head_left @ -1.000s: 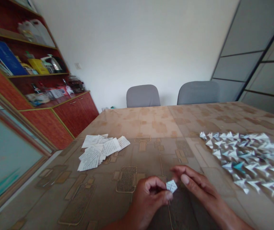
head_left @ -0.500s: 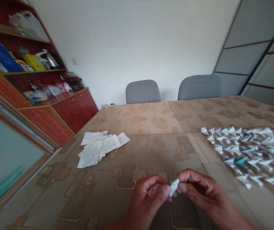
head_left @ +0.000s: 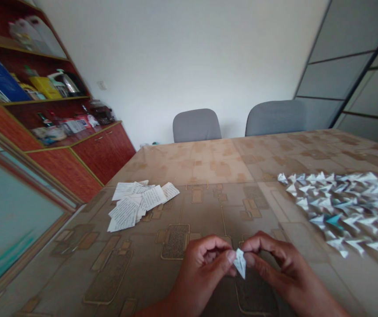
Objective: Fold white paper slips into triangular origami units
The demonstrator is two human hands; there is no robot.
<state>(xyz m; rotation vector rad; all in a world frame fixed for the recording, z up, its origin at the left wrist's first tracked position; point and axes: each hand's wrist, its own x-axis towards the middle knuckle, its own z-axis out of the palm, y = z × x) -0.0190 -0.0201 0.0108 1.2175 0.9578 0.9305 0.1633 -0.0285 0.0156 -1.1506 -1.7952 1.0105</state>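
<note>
A small folded piece of printed paper (head_left: 240, 264) is held over the near part of the table, its pointed end toward me. My left hand (head_left: 205, 268) pinches its left edge between thumb and fingers. My right hand (head_left: 271, 266) pinches the right edge the same way. To the left lies a loose pile of flat printed paper slips (head_left: 136, 204). Over on the right stand rows of many small folded paper pieces (head_left: 343, 211), mostly white, with one teal piece (head_left: 334, 221) among them.
The table (head_left: 208, 163) has a brown patterned cover. Behind it stand two grey chairs (head_left: 196, 125) by a white wall. A reddish wooden cabinet (head_left: 106, 152) with bottles, a kettle and boxes is at the left, and a sliding-door wardrobe (head_left: 340, 72) at the right.
The folded paper has turned between my fingers: it was slanted and narrow, and now shows a wider face with its tip pointing down toward me. Both hands stay in about the same place.
</note>
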